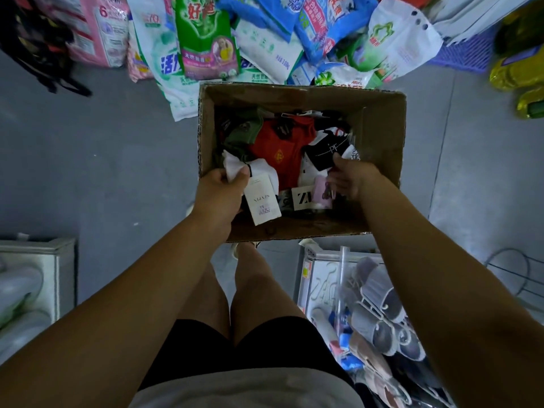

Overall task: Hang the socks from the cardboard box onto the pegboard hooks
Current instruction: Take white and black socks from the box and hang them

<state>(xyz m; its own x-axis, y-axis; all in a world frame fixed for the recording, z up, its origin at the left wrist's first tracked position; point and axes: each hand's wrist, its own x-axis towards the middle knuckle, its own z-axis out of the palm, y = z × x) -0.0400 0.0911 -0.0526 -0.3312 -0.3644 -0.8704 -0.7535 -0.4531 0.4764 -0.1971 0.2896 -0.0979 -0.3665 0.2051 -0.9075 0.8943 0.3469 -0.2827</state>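
Grey concrete floor, dim even light. Heap of detergent bags at 12 o'clock. Purple plastic crate at 1 o'clock, yellow bottles beside it at 2. Black bag at 11. White cabinet at 8. Bin of slippers at 5.

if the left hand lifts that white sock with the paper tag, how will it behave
The white sock already folds limply in the left hand, so it will probably droop. It looks thin and light. Its paper tag holds flat, so it seems stiffer and may dangle and swing.
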